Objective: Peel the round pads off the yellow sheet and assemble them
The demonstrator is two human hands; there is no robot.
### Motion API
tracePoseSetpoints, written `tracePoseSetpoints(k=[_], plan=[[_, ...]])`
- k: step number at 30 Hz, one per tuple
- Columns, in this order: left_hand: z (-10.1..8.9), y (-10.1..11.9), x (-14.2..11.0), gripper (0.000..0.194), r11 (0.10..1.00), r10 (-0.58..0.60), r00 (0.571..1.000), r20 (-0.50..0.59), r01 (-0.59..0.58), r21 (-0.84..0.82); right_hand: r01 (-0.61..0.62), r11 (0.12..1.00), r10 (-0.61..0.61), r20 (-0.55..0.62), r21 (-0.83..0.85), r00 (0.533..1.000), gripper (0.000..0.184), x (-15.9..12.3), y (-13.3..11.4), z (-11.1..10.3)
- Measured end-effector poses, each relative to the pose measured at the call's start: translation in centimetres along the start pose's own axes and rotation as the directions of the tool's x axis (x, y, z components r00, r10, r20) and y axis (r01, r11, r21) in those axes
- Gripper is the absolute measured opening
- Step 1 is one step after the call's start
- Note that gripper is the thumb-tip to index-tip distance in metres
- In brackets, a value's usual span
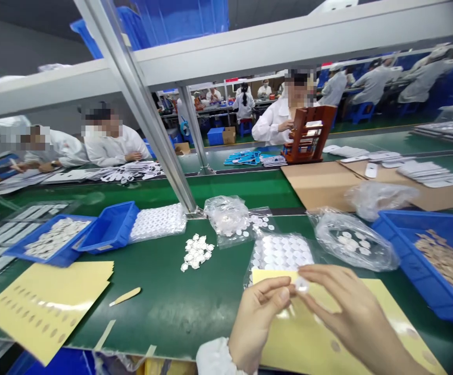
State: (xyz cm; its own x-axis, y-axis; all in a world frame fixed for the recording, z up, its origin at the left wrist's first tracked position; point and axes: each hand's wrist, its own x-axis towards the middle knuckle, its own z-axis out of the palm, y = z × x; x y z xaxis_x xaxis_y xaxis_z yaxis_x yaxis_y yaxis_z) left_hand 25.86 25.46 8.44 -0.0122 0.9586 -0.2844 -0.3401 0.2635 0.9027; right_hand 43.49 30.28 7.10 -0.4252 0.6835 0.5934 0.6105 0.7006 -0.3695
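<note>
My left hand (259, 325) and my right hand (347, 312) meet at the front of the green workbench, their fingertips pinching a small white disc (301, 284). Below them lies a yellow backing sheet (328, 333) with round marks. A plastic bag of white discs (281, 255) sits just beyond my fingers. Further left are a loose pile of white discs (196, 251), a second yellow sheet (42, 307) and a small wooden spatula (125, 296).
Blue trays of tan discs stand at right (425, 260) and left (50, 239), with an empty-looking blue tray (109, 227) beside the left one. More plastic bags lie around. A metal post (159, 140) rises from the bench. Co-workers (109, 140) sit across it.
</note>
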Motion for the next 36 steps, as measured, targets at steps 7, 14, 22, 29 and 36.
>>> tracePoseSetpoints(k=[7, 14, 22, 29, 36], plan=[[-12.6, 0.0, 2.8, 0.012, 0.792, 0.495, 0.711, -0.499, -0.134, 0.596, -0.718, 0.647, 0.733, -0.047, -0.257, 0.678, 0.040, 0.8, 12.3, -1.5], [-17.1, 0.3, 4.3, 0.006, 0.629, 0.595, 0.674, -0.438, -0.052, 0.776, -0.700, 0.700, 0.706, -0.017, -0.143, 0.708, 0.041, 0.7, 11.3, -1.7], [-12.6, 2.0, 3.1, 0.016, 0.755, 0.399, 0.838, -0.372, -0.071, 0.651, -0.603, 0.774, 0.598, 0.087, 0.193, 0.797, 0.039, -0.5, 4.3, -0.2], [-1.8, -1.1, 1.1, 0.019, 0.973, -0.226, 0.968, 0.109, 0.217, 0.081, -0.486, 0.806, 0.405, 0.283, 0.337, 0.869, 0.025, -1.9, -0.7, 0.6], [0.4, -4.1, 1.6, 0.012, 0.824, -0.414, 0.885, 0.211, 0.463, -0.326, -0.628, 0.731, 0.552, 0.309, 0.267, 0.775, 0.008, -6.5, 3.3, -0.1]])
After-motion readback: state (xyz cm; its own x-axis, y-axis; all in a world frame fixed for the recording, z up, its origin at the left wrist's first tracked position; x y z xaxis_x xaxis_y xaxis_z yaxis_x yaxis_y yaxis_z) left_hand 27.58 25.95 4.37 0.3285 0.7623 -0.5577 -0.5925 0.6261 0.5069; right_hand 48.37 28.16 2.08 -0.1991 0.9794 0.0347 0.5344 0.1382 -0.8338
